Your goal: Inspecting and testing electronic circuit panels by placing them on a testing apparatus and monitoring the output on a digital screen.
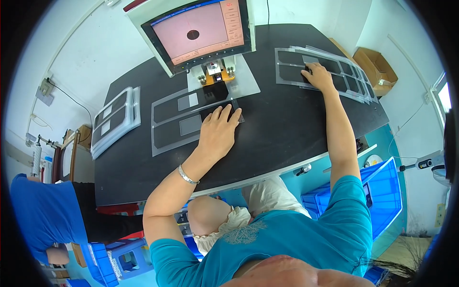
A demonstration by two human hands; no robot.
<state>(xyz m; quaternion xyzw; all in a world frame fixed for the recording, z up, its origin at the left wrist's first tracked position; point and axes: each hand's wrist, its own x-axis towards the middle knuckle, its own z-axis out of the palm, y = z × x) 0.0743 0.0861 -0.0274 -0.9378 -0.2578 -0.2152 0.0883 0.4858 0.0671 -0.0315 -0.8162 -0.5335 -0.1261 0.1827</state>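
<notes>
Under the monitor of a bench machine, a clear sheet with dark rectangular panels (165,136) lies on the black table (267,129). My left hand (219,133) rests flat on its right part, fingers spread. Far right, my right hand (319,76) touches the top of a fanned stack of similar sheets (351,79), thumb apart from the fingers. No grip on a sheet shows there. The sheet's far edge reaches the machine's orange-and-metal fixture (217,78). On the monitor screen (205,31) is a dark oval on pink.
Another sheet stack (116,119) stands near the table's left edge. A cardboard box (375,69) sits beyond the right stack. Blue plastic crates (386,191) stand low at the right. At left is another person in a blue shirt (45,210), near a blue stool (128,260).
</notes>
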